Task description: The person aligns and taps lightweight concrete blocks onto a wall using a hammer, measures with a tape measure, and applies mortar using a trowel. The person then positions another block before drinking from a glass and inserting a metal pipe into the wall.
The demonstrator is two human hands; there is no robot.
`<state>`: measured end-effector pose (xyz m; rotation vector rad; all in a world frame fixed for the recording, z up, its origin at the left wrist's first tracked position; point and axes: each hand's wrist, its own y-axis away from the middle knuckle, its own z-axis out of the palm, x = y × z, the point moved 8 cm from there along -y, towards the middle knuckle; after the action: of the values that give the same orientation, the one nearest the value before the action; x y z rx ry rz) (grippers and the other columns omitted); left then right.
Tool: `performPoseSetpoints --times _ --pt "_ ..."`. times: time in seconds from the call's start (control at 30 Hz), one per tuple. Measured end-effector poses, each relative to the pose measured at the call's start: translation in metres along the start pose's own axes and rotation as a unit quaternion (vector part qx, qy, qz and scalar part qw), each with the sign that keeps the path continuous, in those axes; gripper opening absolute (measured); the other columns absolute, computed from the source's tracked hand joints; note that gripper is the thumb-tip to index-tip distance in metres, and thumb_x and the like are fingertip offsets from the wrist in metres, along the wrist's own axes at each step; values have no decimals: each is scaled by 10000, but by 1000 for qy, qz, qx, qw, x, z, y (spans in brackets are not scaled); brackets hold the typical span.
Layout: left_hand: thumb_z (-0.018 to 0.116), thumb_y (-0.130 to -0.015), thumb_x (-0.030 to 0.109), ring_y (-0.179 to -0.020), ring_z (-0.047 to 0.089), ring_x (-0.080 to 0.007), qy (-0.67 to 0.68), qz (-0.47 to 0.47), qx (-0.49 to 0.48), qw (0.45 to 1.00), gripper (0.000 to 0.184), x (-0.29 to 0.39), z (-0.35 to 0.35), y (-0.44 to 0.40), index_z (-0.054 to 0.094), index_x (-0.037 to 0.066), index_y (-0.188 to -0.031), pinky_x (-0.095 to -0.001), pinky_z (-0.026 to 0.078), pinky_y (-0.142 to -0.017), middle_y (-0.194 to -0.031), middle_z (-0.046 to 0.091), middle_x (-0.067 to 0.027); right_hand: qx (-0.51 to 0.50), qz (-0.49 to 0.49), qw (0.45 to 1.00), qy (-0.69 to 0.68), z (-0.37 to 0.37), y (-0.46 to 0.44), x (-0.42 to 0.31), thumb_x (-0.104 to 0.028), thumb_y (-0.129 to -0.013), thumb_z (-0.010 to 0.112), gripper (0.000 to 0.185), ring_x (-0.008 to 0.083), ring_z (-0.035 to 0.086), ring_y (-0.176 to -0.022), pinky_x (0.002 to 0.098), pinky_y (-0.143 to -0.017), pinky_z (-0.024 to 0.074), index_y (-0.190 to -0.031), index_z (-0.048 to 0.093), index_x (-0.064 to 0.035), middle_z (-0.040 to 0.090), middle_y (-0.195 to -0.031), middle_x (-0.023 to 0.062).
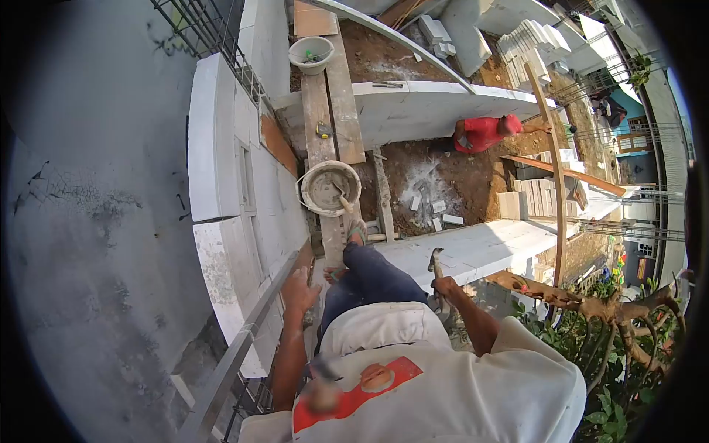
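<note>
My right hand (pixel 444 286) is closed round the handle of a hammer (pixel 436 263), whose head points up and away from me, near the white block wall (pixel 480 249). On the other side, my left hand (pixel 300 292) has its fingers apart and holds nothing; it is beside a long grey metal bar (pixel 244 343) and the inner side of the left block wall (pixel 214 251). Ahead of my feet, a bucket of grey mortar (pixel 325 189) with a trowel (pixel 343 198) in it stands on the wooden planks (pixel 340 96).
A tape measure (pixel 323 130) and a second bucket (pixel 311 53) are on the planks. A co-worker in red (pixel 484 135) is below, between the walls, an arm at an upright timber (pixel 555 177). Branches (pixel 613 310) are at the right; rebar (pixel 214 37) rises at the upper left.
</note>
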<state>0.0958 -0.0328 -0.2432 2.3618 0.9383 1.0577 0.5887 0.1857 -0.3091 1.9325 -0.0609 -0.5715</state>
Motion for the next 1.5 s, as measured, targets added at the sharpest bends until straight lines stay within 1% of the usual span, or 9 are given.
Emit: performPoseSetpoints --times 0.07,0.27,0.43,0.5,0.77,0.8,0.93,1.2,1.5 --pt "757 -893 370 -1415 548 -459 33 -20 -101 994 833 14 17 16 486 -63 -1551 -469 433 -1189 -1467 593 -347 42 217 950 -219 11 17 17 -150 -932 668 188 272 634 -615 444 -548 537 -851 693 17 641 -736 151" --pt "664 -994 490 -1505 473 -436 122 -195 -326 917 884 10 62 42 414 -129 -1572 -458 361 -1247 -1576 509 -343 14 178 949 -261 39 -20 35 -176 -923 689 218 260 654 -677 428 -616 545 -948 760 28 691 -800 143" --pt "681 -973 522 -1560 397 -426 146 -225 -248 931 1013 7 67 0 276 -127 -1638 -448 313 -1282 -1659 391 -345 5 182 983 9 15 -55 -38 -279 -902 733 364 243 688 -733 393 -651 544 -992 771 72 741 -900 145" --pt "695 -960 534 -1570 379 -428 95 -204 -200 954 1059 6 64 -27 238 -128 -1649 -447 309 -1286 -1675 359 -349 -44 215 964 -148 14 -63 -85 -308 -897 734 387 236 682 -663 405 -580 549 -908 723 78 723 -858 161" --pt "822 -861 497 -1468 459 -524 39 -74 -124 989 1160 6 131 -169 233 -119 -1647 -483 380 -1243 -1599 422 -388 63 9 998 23 -17 -256 -239 -300 -830 717 454 355 762 -793 468 -743 591 -1018 706 113 757 -880 253" --pt "822 -861 497 -1468 459 -524 40 -81 -118 989 1160 9 134 -187 233 -119 -1647 -483 380 -1243 -1599 422 -388 103 -11 994 31 -27 -273 -274 -280 -823 711 436 464 747 -1052 503 -939 587 -1051 753 89 745 -1039 356" --pt "834 -857 458 -1495 443 -479 36 -85 -78 993 1050 36 93 -274 364 -107 -1606 -475 366 -1249 -1609 446 -341 126 -112 985 47 -38 -419 -354 -247 -851 693 550 502 682 -1193 529 -1029 541 -1330 645 18 712 -1224 349" --pt "708 -1006 207 -1537 439 -380 167 -160 28 972 732 -71 79 -401 403 -70 -1611 -457 340 -1262 -1631 465 -285 262 -329 898 129 -50 -644 -507 -150 -836 665 432 498 690 -1129 578 -972 549 -1247 635 -21 734 -1148 295" --pt "664 -1068 341 -1513 473 -354 181 -170 108 963 769 -145 93 -515 341 -39 -1653 -439 402 -1226 -1613 476 -292 279 -464 820 185 -26 -753 -504 -123 -899 640 493 453 689 -1131 533 -953 574 -1387 589 -85 687 -1215 237"
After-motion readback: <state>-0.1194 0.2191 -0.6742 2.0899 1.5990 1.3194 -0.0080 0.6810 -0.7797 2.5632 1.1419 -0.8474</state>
